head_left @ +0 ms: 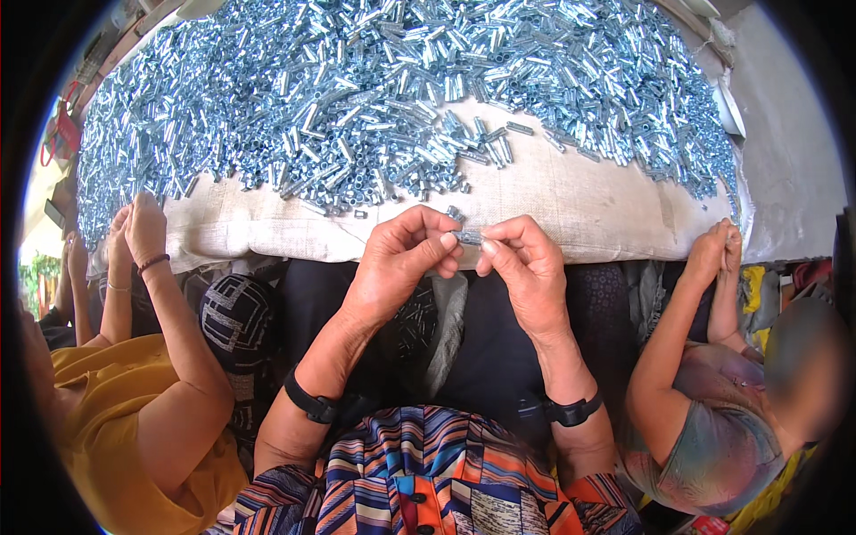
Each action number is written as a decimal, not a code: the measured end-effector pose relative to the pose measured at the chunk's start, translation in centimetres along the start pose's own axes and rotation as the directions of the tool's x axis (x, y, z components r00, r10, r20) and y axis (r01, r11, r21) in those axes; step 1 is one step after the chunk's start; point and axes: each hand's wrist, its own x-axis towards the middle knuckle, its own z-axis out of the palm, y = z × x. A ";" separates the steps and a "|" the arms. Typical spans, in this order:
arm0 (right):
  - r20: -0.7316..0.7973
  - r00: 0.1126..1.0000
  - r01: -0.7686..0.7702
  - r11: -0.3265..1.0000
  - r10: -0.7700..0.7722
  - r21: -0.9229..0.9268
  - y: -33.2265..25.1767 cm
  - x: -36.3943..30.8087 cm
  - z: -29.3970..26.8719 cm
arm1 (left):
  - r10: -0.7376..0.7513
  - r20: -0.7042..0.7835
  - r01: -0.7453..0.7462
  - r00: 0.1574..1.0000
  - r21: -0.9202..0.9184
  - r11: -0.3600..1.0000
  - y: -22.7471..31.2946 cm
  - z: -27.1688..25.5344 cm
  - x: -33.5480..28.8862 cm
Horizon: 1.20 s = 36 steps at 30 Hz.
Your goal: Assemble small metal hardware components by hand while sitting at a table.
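Both forearms rise from the lower edge of the frame and converge at centre, each wrist ringed by a black band. The left hand (401, 259) is turned palm-inward, its fingers curled and the thumb pressed toward the forefinger in a pinch. The right hand (526, 267) mirrors it, knuckles up, thumb and forefinger closed at the tips. The fingertips of the two hands meet, nearly touching, with the elbows spread wide apart.

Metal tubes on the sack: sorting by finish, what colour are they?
Shiny bluish silver, the metal tubes; seen best in the head view.
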 end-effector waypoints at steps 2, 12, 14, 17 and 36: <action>-0.029 0.999 0.031 0.998 -0.032 -0.046 0.2 -0.2 0.1 | -0.005 0.000 0.005 1.000 -0.006 1.000 -0.1 0.1 0.1; 0.014 0.926 0.296 0.701 -0.377 -0.649 1.9 0.0 0.6 | 0.439 0.066 -0.261 0.896 0.879 0.400 -2.3 1.7 0.5; 0.068 0.911 0.339 0.647 -0.406 -0.683 2.2 0.3 1.1 | 0.437 0.067 -0.250 0.897 0.891 0.378 -2.3 1.4 0.4; 0.138 0.897 0.382 0.580 -0.419 -0.719 2.2 0.8 1.3 | 0.446 0.056 -0.263 0.894 0.869 0.419 -1.7 0.5 0.0; 0.101 0.942 0.206 0.316 -0.319 -0.926 1.6 10.1 -0.7 | 0.458 0.089 -0.184 0.885 0.969 0.167 -1.3 -0.5 3.2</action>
